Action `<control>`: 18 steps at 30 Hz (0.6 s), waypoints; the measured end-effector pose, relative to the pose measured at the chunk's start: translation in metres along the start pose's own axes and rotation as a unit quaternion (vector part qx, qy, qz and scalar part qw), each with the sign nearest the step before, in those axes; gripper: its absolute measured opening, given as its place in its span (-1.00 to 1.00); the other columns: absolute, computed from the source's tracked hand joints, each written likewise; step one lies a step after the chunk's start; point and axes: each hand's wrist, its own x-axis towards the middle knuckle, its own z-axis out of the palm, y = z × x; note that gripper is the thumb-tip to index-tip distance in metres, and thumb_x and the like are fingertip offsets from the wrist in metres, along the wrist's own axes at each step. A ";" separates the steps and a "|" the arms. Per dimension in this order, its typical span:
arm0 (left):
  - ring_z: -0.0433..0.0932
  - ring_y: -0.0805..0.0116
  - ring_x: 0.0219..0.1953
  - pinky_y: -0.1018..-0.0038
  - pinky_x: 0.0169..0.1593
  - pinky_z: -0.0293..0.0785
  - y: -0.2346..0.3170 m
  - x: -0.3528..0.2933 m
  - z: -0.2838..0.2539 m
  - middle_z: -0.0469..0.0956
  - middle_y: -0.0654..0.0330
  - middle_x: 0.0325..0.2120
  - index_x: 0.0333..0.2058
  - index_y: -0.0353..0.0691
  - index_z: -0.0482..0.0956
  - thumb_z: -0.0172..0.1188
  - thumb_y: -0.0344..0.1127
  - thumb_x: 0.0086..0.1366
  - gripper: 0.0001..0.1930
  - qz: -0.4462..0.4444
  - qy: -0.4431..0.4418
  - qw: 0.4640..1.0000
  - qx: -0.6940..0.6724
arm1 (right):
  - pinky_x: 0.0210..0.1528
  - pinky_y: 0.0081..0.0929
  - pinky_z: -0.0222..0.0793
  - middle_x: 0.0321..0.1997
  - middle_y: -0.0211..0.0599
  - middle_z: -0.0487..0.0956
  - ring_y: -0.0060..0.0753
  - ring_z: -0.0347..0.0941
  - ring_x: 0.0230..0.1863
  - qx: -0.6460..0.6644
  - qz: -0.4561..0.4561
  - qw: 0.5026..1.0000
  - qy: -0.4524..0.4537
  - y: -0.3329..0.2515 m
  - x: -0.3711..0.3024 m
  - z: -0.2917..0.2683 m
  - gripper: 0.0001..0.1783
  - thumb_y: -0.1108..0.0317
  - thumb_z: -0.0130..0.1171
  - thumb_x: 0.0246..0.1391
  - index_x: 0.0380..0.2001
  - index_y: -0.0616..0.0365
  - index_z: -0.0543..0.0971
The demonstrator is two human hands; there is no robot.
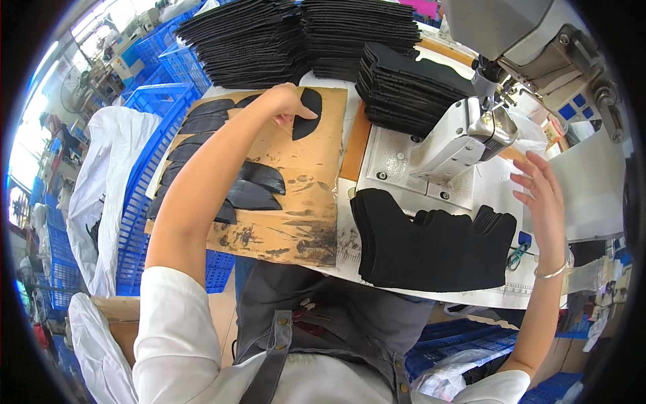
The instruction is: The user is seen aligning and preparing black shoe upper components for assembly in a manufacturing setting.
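Observation:
On the brown cardboard sheet (316, 188), a curved black piece (308, 128) lies near the far right corner. My left hand (286, 104) reaches over the sheet with its thumb stretched across that piece and its fingers partly curled beside it; no grip on it shows. Several dark leaf-shaped pieces (256, 176) overlap on the sheet's left side, partly behind my left forearm. Empty and with fingers spread, my right hand (542, 188) is raised to the right of the sewing machine (451, 145). A layered stack of cut black pieces (437, 249) lies at the table's near edge.
Tall stacks of black pieces (249, 44) stand at the back, and another stack (404, 87) sits beside the machine. Small green-handled snips (518, 256) lie near the right edge. Blue crates (158, 168) and white sacks (101, 202) flank the table's left.

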 end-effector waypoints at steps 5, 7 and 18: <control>0.36 0.38 -0.76 0.43 -0.61 0.41 -0.015 0.009 0.006 0.39 0.14 -0.79 -0.73 -0.34 0.45 0.43 -0.15 0.00 -0.58 -0.005 0.032 0.992 -0.121 | -0.08 -0.55 0.34 0.03 -0.23 0.50 -0.50 0.46 -0.07 -0.015 -0.004 1.000 0.013 -0.001 -0.027 0.002 -0.53 0.11 -0.03 0.24 0.12 0.13 0.36; 0.43 0.41 -0.67 0.44 -0.53 0.48 -0.029 0.010 0.003 0.48 0.15 -0.65 -0.53 -0.36 0.52 0.41 -0.21 0.03 -0.68 0.031 -0.004 0.935 -0.353 | -0.10 -0.57 0.35 -0.04 -0.22 0.53 -0.51 0.47 -0.11 -0.012 -0.012 1.000 0.009 -0.003 -0.036 0.003 -0.57 0.15 -0.02 0.24 0.08 0.17 0.40; 0.50 0.56 -0.31 0.59 -0.13 0.42 0.079 -0.200 0.030 0.57 0.30 -0.31 -0.13 -0.29 0.57 0.03 -0.17 0.39 -0.69 0.390 -0.013 0.738 -0.551 | -0.01 -0.48 0.38 -0.01 -0.19 0.45 -0.45 0.38 0.01 0.174 -0.045 0.956 -0.230 -0.044 -0.068 0.111 -0.45 0.32 0.26 0.08 0.07 0.32 0.33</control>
